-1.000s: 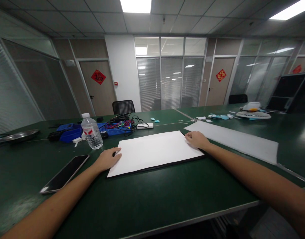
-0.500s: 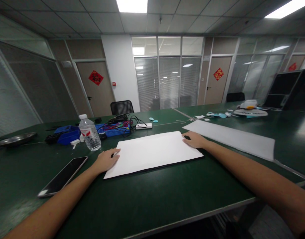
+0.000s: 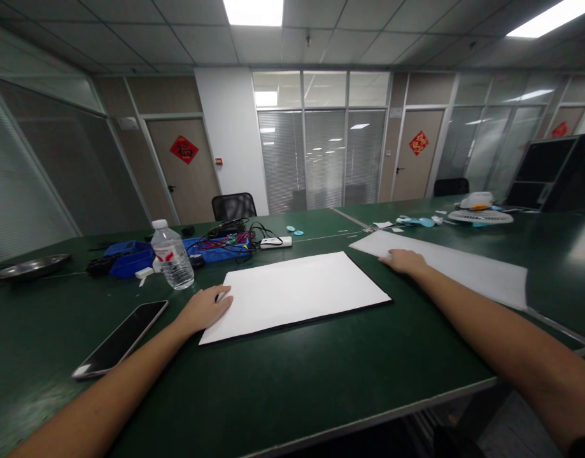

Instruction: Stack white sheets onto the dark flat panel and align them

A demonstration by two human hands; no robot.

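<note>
A white sheet on a thin black backing (image 3: 296, 292) lies flat on the green table (image 3: 292, 375) in front of me. My left hand (image 3: 205, 308) rests open at the sheet's left corner, fingers flat on its edge. My right hand (image 3: 403, 261) lies on a second, longer white sheet (image 3: 468, 270) to the right, fingers curved down against the paper, clear of the first sheet.
A black phone (image 3: 121, 338) lies to the left of my left arm. A water bottle (image 3: 172, 254) stands behind it, beside blue trays with cables (image 3: 211, 245). A white fan (image 3: 480, 213) and small blue bits sit at the far right. The table's front edge runs near me.
My right hand has left the far right corner of the nearer sheet and moved right onto the longer sheet. My left hand has stayed in place.
</note>
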